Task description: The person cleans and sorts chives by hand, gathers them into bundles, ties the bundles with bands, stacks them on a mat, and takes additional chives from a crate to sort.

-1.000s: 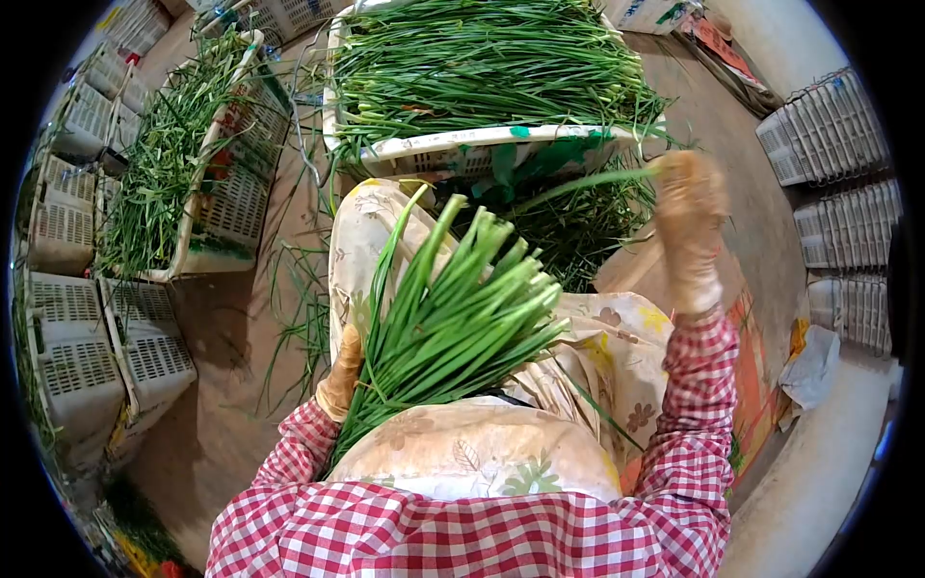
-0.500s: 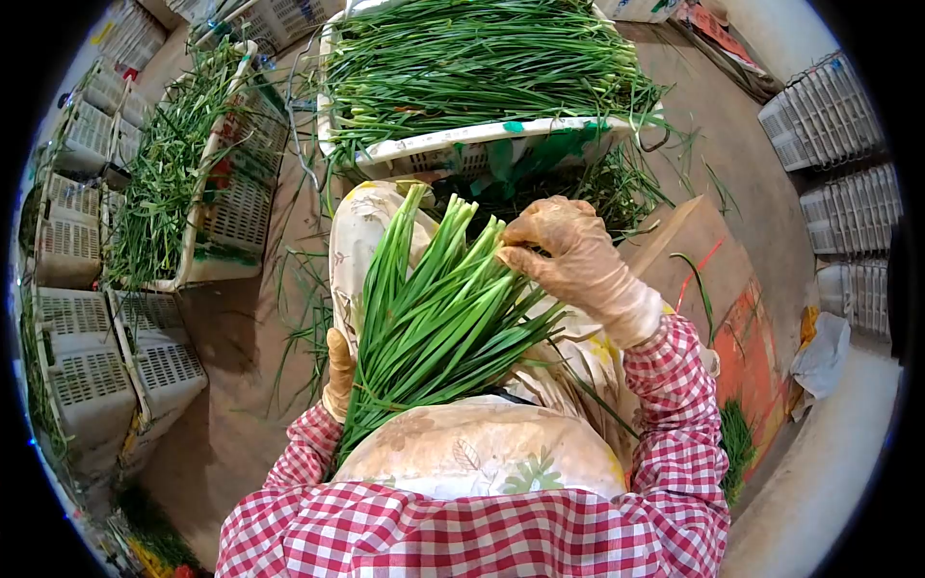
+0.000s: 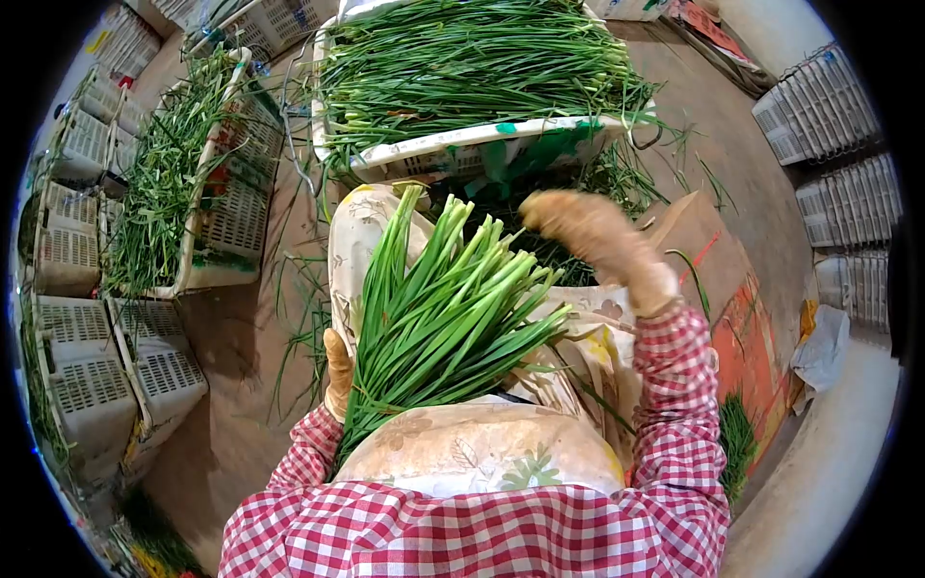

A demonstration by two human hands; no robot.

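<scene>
A loose bunch of garlic chives [image 3: 443, 318] lies fanned across my lap, pale cut stem ends pointing away from me. My left hand [image 3: 338, 374], in a tan glove, grips the bunch from its left side; the thumb shows and the other fingers are hidden under the leaves. To the right of the stem ends, my gloved right hand [image 3: 602, 236] hangs apart from the bunch. Motion smears its fingers, so I cannot make out whether anything is in them. A patterned apron [image 3: 482, 443] covers my lap beneath the chives.
Straight ahead stands a large white crate [image 3: 462, 144] heaped with chives. Another crate [image 3: 226, 226] at left holds tangled leaf scraps. White baskets [image 3: 82, 376] line the left side, and stacked crates [image 3: 819, 106] stand at right. A cardboard piece [image 3: 694, 236] lies beside my right arm.
My right hand has come away from the stem ends and moved right, now blurred. The stems on the bunch's right side have spread out. My left hand stays in place.
</scene>
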